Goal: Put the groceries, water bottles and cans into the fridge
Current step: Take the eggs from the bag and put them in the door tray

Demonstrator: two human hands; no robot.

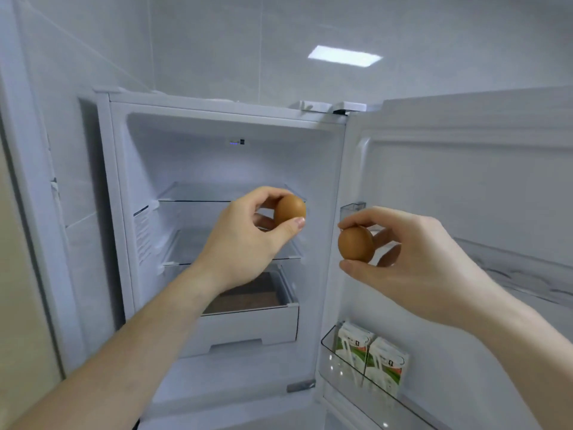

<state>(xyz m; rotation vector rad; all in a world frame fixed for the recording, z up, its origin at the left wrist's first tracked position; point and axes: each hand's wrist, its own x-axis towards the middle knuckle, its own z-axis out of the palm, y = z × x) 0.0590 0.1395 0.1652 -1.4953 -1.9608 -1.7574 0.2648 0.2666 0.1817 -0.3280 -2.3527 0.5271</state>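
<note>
Fridge (217, 144): white, open, filling the middle of the view; inner walls bare and white, a small dark fitting with a blue light high on the back wall at 12 o'clock.
Shelves: an upper glass shelf (192, 193) and a lower glass shelf (186, 246), both clear, one above the other.
Drawer (248, 327): white bin under the lower shelf, its brownish bottom showing through the open top.
Door (465, 187): swung open to 3 o'clock; a small clear door pocket (353, 207) sits on its inner edge just above the right hand.
Door rack (347, 372): clear, at 5 o'clock, holding two milk cartons (370, 352), white and green, side by side and touching.
Left hand (245, 240): grip closed round a brown left egg (290, 209), thumb below, fingers over the top; held in front of the upper shelf, at about 12 o'clock from the drawer.
Right hand (412, 262): grip pinches a second brown right egg (356, 243) between thumb below and fingertips above, in front of the door's hinge edge, at 3 o'clock from the other egg and well apart from it.
Room: pale grey tiled wall (217, 41) behind and above the fridge, with a bright rectangular reflection (344, 56) at 1 o'clock; a white panel edge runs down at 9 o'clock.
Tabletop (527, 274): pale marbled surface, seen past the door at 3 o'clock.
</note>
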